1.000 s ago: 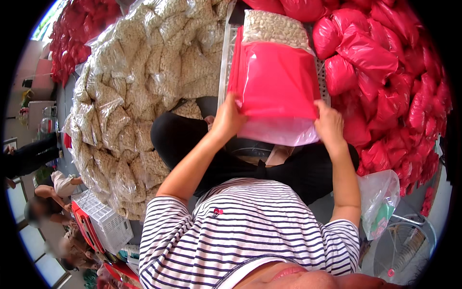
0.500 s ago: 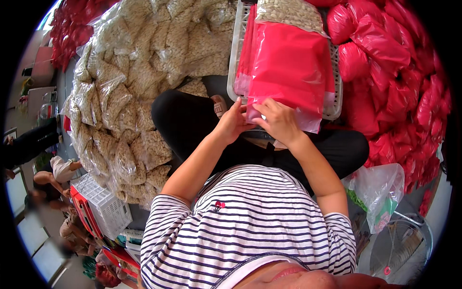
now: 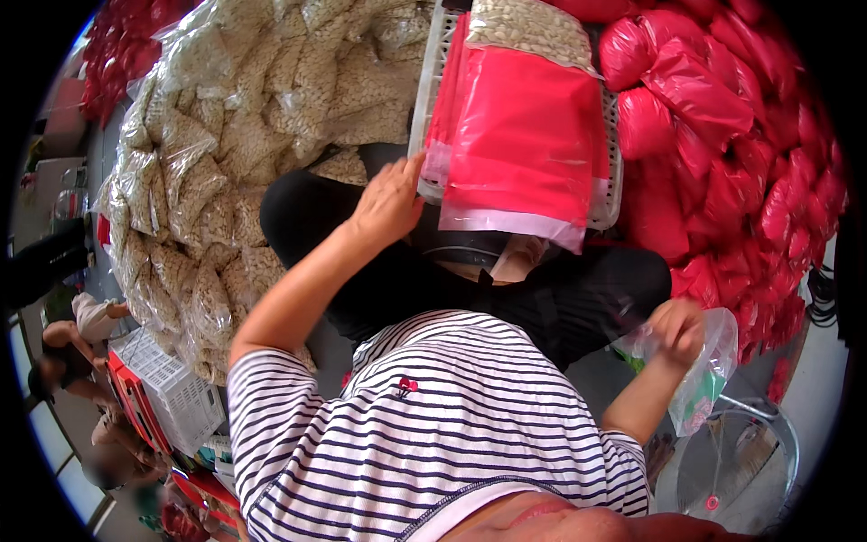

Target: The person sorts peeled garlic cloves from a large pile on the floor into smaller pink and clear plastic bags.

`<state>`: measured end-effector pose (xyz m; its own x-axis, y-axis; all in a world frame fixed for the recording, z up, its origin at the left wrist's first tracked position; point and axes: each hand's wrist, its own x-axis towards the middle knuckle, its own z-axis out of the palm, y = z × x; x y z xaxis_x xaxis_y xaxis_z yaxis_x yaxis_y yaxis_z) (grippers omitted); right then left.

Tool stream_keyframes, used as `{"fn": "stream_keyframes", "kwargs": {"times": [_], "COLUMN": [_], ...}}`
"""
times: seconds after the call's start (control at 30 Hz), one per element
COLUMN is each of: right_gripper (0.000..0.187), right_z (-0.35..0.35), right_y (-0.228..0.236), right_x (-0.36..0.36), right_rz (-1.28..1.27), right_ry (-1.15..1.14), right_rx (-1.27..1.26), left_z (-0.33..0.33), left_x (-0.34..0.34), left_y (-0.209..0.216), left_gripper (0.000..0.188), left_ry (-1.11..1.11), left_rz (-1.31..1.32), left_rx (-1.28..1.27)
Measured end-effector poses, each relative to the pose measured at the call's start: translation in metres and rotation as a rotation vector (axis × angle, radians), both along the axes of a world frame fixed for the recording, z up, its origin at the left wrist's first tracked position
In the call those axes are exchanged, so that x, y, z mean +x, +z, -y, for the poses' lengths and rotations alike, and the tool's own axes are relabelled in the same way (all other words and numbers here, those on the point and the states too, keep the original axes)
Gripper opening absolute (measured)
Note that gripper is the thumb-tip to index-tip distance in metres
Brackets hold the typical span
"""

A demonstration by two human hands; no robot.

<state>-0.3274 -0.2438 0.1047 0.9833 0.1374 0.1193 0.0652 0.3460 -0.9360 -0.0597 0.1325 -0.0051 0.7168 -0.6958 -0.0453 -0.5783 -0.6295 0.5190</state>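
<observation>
A flat stack of red plastic bags [image 3: 519,144] with clear lower edges lies across a white perforated crate [image 3: 607,199] in front of me. Over the stack's far end rests a clear bag of pale, flat seeds [image 3: 533,32]. My left hand [image 3: 388,200] is at the crate's near left corner, back upward, fingers stretched toward the edge of the red bags; nothing shows in it. Out to the right, my right hand [image 3: 677,331] is curled and blurred beside a clear plastic bag [image 3: 720,348] with green in it. Whatever its fingers hold is hidden.
Clear bags of seeds [image 3: 217,181] are heaped at the left, and filled red bags [image 3: 700,117] at the right. A round wire-guarded fan [image 3: 731,470] stands at the lower right. White and red crates [image 3: 176,406] and other people [image 3: 72,361] are at the far left.
My hands have parted from the near edge of the top red bag. The left moved left to the crate's corner; the right swung down and right to the clear plastic bag.
</observation>
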Motion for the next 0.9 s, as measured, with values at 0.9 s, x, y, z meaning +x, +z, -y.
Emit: {"fn": "stream_keyframes", "kwargs": {"times": [0.9], "right_gripper": [0.05], "right_z": [0.015], "right_y": [-0.063], "right_x": [0.221], "right_rz": [-0.235], "right_ry": [-0.727], "right_rx": [-1.182], "left_z": [0.124], "left_x": [0.068], "left_y": [0.023], "left_gripper": [0.039], "left_ry": [0.44], "left_rz": [-0.037], "left_rx": [-0.359]}}
